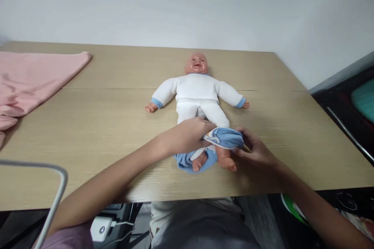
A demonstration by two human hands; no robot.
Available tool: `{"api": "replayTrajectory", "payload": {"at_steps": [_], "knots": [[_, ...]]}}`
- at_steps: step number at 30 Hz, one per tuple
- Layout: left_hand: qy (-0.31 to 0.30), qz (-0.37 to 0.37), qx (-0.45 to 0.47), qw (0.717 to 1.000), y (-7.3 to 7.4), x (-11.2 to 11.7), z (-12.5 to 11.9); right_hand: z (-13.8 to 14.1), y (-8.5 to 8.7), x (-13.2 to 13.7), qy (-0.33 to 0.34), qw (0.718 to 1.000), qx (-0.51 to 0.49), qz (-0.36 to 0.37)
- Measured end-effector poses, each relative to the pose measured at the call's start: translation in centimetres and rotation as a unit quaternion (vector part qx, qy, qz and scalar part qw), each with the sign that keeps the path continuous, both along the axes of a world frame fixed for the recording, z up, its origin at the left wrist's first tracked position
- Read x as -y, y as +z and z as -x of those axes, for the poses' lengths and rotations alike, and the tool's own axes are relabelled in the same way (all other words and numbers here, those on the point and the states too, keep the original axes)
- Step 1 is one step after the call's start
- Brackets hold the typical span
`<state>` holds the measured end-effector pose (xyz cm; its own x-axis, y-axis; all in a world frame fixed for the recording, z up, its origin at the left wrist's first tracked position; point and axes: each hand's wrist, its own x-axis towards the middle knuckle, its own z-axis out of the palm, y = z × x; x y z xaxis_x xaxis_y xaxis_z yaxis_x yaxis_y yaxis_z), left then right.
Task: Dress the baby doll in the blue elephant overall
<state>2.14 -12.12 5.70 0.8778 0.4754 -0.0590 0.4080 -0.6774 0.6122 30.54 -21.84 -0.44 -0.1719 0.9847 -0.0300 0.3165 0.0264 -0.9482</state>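
A baby doll [198, 89] in a white suit with blue cuffs lies on its back on the wooden table [102, 124], head away from me. Bunched blue trousers [224, 139] sit around its lower legs, with both bare feet sticking out. My left hand [187, 134] grips the bunched fabric at the doll's shins from the left. Gripping the same fabric from the right side is my right hand [255, 149].
A pink cloth [32, 81] lies crumpled at the table's far left. A grey metal bar [55, 186] curves at the near left edge. Beyond the table's right edge are dark furniture and a teal object [364, 99]. A white wall stands behind.
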Motion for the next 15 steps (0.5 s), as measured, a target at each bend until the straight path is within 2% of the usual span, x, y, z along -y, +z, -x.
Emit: {"api": "replayTrajectory", "payload": {"at_steps": [3,5,7,9,12,15], "knots": [[0.052,-0.02,-0.02,0.998,0.2,1.3,0.4,-1.0,0.2,-0.8,0.06,0.998,0.018,-0.027],[0.084,-0.043,-0.016,0.995,0.4,1.7,1.1,-1.2,0.3,-1.6,0.07,0.995,0.044,-0.055],[0.12,-0.053,-0.022,0.991,0.7,1.5,2.3,-0.9,0.5,-2.7,0.09,0.991,0.064,-0.074],[0.144,-0.016,-0.045,0.988,1.2,0.6,3.8,-0.3,0.6,-3.9,0.104,0.988,0.065,-0.096],[0.116,0.095,-0.076,0.986,1.9,-1.4,5.8,0.7,0.3,-5.7,0.083,0.987,0.034,-0.131],[0.059,0.151,-0.047,0.986,1.7,-3.2,6.9,1.8,-0.8,-7.3,0.046,0.99,-0.005,-0.132]]}}
